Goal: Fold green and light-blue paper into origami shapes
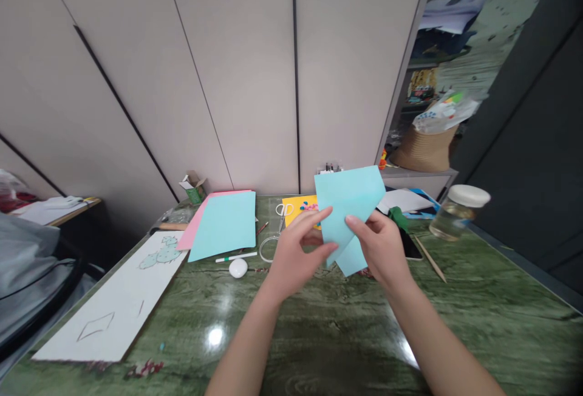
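Turquoise paper (pixel 348 192) held up in front, and the grip looks lopsided

So the paper is up over the green tabletop (pixel 492 299), creased or overlapped so that a pointed flap (pixel 353 256) angles down below the main part. Can't tell whether that flap is the same sheet or a second one.

The right hand (pixel 385 244) does the obvious holding: thumb pressed on the near face, fingers curled behind the right side. The left hand (pixel 298 247) is looser, thumb and index spread well apart, both tips overlapping the left edge. Whether it's pinching anything, I can't tell.

My worry is that uneven hold. If the right thumb slips, I reckon the layers could slide and the edges end up out of line. Squeeze too hard there and you'd probably get a stray crease, since thin sheets don't forgive much.

Just behind the paper it's crowded: a yellow sheet (pixel 291 203) with white scissors (pixel 285 209) at its left side. Dropping the paper low could snag it on those or shove them around.

Further left lie a flat blue sheet (pixel 228 226) over a pink sheet (pixel 198 226), with a marker (pixel 235 257) near the bottom edge. That pen could roll if a sleeve or wrist bumps it. Off right, a lidded jar (pixel 458 220) looks safely out of elbow range.
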Demonstrator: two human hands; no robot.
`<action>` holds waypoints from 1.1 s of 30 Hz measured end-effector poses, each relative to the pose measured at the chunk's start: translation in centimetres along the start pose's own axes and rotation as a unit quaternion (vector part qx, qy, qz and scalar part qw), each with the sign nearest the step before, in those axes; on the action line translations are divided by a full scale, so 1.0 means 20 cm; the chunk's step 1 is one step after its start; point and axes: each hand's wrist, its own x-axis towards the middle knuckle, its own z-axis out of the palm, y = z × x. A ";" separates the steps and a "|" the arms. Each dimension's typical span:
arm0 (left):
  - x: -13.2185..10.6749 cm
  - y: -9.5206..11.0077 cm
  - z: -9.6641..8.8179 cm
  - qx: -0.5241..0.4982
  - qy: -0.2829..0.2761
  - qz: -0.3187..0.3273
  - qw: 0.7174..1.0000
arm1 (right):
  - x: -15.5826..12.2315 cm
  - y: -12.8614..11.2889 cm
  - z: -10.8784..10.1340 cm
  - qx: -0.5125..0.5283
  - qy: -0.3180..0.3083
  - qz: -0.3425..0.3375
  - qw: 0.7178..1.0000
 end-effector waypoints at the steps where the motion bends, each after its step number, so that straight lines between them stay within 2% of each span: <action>1: 0.00 0.00 0.00 -0.021 0.020 -0.005 1.000 | 0.00 0.00 0.00 -0.008 -0.009 0.005 1.000; 5: 0.02 -0.01 0.00 -0.046 0.101 -0.015 0.994 | 0.01 -0.01 0.00 -0.037 -0.051 0.028 0.998; 7: 0.03 -0.01 -0.01 -0.034 0.119 -0.013 0.992 | 0.01 -0.01 0.00 -0.042 -0.054 0.029 0.997; 14: 0.01 -0.01 -0.01 -0.016 0.093 0.010 0.995 | 0.01 -0.01 0.00 -0.037 -0.061 0.031 0.997; 20: 0.01 -0.02 -0.01 0.006 0.102 0.033 0.994 | -0.01 -0.04 0.01 -0.112 -0.113 0.051 0.986; 33: 0.01 -0.01 -0.01 0.036 0.092 0.052 0.994 | -0.02 -0.05 0.02 -0.159 -0.087 0.038 0.983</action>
